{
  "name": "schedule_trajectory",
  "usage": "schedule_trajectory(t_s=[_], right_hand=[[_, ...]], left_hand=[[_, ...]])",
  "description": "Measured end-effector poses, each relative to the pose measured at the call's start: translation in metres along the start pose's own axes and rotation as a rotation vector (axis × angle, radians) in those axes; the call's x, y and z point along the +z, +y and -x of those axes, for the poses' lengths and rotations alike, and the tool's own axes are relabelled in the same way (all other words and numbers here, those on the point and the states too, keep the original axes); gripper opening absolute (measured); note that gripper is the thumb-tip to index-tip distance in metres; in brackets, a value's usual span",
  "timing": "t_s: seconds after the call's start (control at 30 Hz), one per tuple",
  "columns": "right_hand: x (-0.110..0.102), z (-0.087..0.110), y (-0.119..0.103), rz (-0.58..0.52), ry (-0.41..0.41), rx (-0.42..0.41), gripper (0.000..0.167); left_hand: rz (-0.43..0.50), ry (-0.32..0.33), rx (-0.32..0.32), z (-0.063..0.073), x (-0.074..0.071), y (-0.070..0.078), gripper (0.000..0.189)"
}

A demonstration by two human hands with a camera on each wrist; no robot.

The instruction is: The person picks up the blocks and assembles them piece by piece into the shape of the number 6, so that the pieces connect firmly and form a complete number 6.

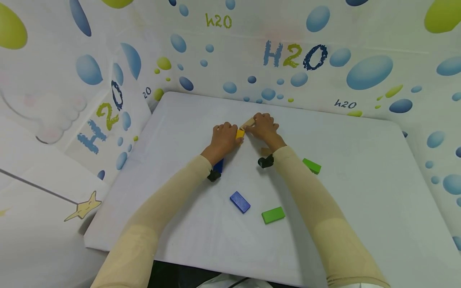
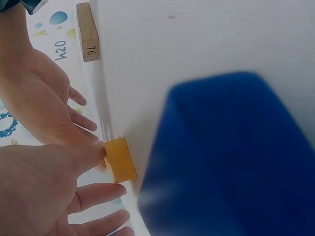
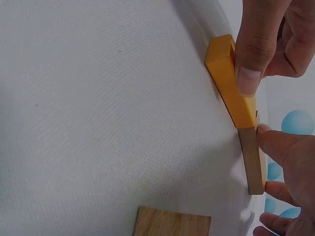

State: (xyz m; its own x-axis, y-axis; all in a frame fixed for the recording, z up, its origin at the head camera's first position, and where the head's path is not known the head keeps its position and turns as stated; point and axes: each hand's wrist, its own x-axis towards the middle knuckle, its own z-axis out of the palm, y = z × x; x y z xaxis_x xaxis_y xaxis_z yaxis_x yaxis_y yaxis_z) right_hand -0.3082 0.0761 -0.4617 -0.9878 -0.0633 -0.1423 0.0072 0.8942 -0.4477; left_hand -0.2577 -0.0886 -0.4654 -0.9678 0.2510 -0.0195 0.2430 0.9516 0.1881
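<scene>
My left hand [image 1: 224, 138] pinches a yellow block [image 1: 239, 134], its thumb against one face in the right wrist view. Just beyond, my right hand [image 1: 264, 127] holds a plain wooden block [image 1: 247, 123] between thumb and fingers. In the right wrist view the end of this wooden block [image 3: 252, 160] meets the end of the yellow block [image 3: 227, 78], forming a slightly bent line. A second plain wooden block [image 1: 266, 152] lies near the right wrist; in the left wrist view this wooden block [image 2: 88, 34] bears a number. Beneath the left wrist a dark blue block [image 1: 218, 165] is partly hidden.
Nearer the front of the white table [image 1: 201, 228] lie a blue block [image 1: 240, 202] and a green block [image 1: 273, 215]. Another green block [image 1: 311, 166] sits beside the right forearm, partly covered. A printed white curtain [image 1: 245, 48] rises behind the table and on its left.
</scene>
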Motion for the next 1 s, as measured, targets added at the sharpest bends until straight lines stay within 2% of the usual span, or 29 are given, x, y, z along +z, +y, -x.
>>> schedule_trajectory(t_s=[0.7, 1.0], right_hand=[[-0.0022, 0.0022, -0.0016, 0.006, 0.001, -0.01, 0.066], [-0.0008, 0.0019, -0.0025, 0.016, -0.006, 0.016, 0.067]], left_hand=[[0.008, 0.004, 0.005, 0.0028, -0.0034, 0.0008, 0.051], [0.027, 0.005, 0.001, 0.0021, 0.0002, -0.0004, 0.049]])
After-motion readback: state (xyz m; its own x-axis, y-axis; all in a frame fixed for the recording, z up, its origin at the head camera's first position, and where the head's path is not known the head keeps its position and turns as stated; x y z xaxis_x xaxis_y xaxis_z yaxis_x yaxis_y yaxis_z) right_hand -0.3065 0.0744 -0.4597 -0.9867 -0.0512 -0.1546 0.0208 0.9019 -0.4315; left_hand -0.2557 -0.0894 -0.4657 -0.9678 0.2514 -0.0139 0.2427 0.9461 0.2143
